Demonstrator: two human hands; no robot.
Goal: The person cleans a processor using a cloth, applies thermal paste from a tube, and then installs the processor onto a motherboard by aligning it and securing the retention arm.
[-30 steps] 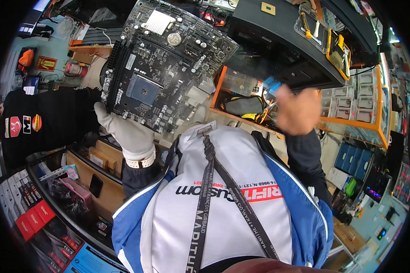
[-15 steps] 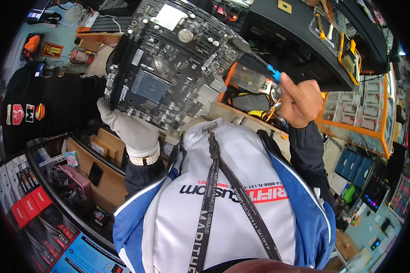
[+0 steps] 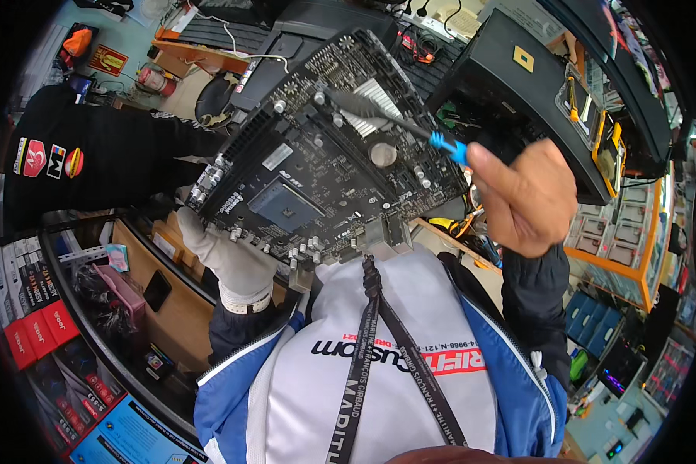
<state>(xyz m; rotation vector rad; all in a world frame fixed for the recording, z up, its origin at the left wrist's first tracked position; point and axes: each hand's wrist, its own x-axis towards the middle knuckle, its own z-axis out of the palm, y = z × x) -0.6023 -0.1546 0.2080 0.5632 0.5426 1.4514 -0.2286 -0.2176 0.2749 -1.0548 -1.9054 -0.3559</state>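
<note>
My left hand [image 3: 232,259], in a light grey glove, grips the lower-left part of a tilted black motherboard [image 3: 332,197], whose grey processor socket [image 3: 286,203] faces upward. My bare right hand [image 3: 527,197] is at the board's right, fingers closed on the blue handle of a dark brush [image 3: 448,147]. The brush's bristles lie over the board's upper part, near a silver heatsink [image 3: 375,93]; whether they touch it I cannot tell. A round silver coin cell [image 3: 383,155] sits on the board below the bristles.
A black computer case [image 3: 518,100] carries yellow-trimmed tool sets [image 3: 610,155] at upper right, above orange-framed drawers [image 3: 610,240]. A black garment with patches [image 3: 93,155] is at left, above a counter with a phone [image 3: 157,292] and red boxes [image 3: 42,336]. Cables [image 3: 232,35] lie behind the board.
The motherboard has tipped and turned, its top swinging right and down. The brush has swung left across the board. My right hand has moved rightward and somewhat lower since half a second ago.
</note>
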